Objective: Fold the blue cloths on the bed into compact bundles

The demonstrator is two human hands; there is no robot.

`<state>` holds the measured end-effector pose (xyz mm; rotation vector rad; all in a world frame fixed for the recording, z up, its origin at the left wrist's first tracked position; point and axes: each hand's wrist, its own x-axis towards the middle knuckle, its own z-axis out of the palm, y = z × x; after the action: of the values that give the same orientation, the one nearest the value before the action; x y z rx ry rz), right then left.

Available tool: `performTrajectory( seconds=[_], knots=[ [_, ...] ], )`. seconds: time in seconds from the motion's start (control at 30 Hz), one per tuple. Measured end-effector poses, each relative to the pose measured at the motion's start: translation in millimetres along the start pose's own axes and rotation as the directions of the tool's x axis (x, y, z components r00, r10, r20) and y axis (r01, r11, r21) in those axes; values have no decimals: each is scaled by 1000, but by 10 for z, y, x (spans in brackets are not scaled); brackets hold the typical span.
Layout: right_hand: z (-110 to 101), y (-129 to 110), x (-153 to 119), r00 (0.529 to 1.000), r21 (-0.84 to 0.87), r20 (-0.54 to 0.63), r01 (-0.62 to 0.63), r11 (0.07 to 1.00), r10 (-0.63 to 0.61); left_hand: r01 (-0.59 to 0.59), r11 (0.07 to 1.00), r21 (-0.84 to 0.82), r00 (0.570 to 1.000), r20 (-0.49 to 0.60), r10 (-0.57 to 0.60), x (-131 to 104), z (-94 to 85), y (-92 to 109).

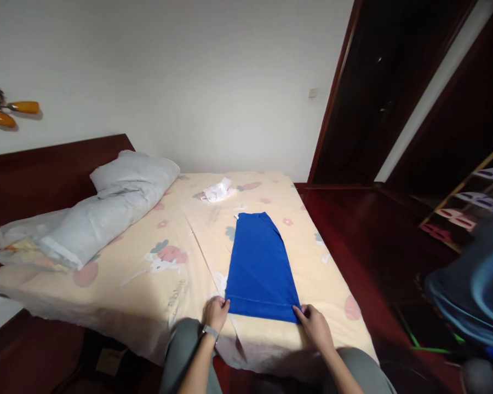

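Observation:
A folded blue garment [259, 265] lies flat on the bed, its wide end with a stitched hem towards me. A small white label sticks out at its far left corner. Its exact kind cannot be told while it is folded. My left hand [217, 313], with a watch on the wrist, pinches the near left corner of the hem. At the near right corner, my right hand [313, 324] grips the cloth between thumb and fingers. Both hands rest close to the bed's front edge.
The bed [148, 290] has a patterned cream sheet. A grey quilt [119, 202] is heaped at the left by the headboard [45, 164]. Crumpled white plastic [218, 190] lies towards the wall. On the right are a shoe rack [468, 202] and a blurred blue shape [472, 279].

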<state>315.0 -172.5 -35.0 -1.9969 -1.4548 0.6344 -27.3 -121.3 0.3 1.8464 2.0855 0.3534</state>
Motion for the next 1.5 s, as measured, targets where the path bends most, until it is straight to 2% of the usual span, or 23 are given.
performTrajectory(
  seconds=[0.17, 0.37, 0.47, 0.53, 0.6, 0.67, 0.73, 0.8, 0.9, 1.0, 1.17, 1.33, 1.5],
  knots=[
    [-44, 69, -114, 999, 40, 28, -18, 999, 17, -6, 999, -32, 999, 50, 7, -82, -51, -64],
    [-111, -2, -407, 998, -143, 3, -61, 988, 62, -114, 993, 35, 990, 89, 111, -418, -164, -102],
    [-186, -101, -471, 999, -204, -11, 40, 978, -43, -225, 970, 90, 974, 11, 224, -542, -241, -38],
    [-240, -141, -495, 987, -209, 35, 160, 965, -156, -340, 936, 96, 939, -16, 343, -590, -276, -19],
    [-275, -145, -514, 958, -186, 119, 280, 942, -262, -462, 885, 64, 887, 35, 460, -613, -281, -36],
    [-281, -116, -527, 926, -153, 190, 355, 922, -325, -524, 851, 39, 847, 125, 516, -612, -259, -76],
    [-266, -71, -524, 916, -130, 215, 371, 920, -339, -511, 859, 44, 850, 177, 497, -591, -225, -112],
    [-242, -24, -501, 921, -109, 208, 356, 928, -329, -464, 885, 44, 876, 173, 451, -554, -194, -131],
    [-209, 26, -434, 940, -64, 173, 307, 950, -293, -409, 913, 1, 906, 119, 406, -480, -160, -131],
    [-179, 54, -344, 963, -16, 140, 233, 972, -228, -359, 924, -130, 929, 47, 368, -375, -113, -133],
    [-137, 75, -183, 990, 49, 97, 101, 994, -105, -227, 939, -257, 973, -17, 230, -163, 31, -162],
    [-111, 36, -50, 997, 85, 63, 42, 996, -47, -169, 936, -310, 984, 0, 178, -48, 135, -188],
    [-34, -38, 35, 996, 58, 53, 65, 996, -68, -138, 963, -232, 990, -16, 138, 24, 116, -168]
  ],
)
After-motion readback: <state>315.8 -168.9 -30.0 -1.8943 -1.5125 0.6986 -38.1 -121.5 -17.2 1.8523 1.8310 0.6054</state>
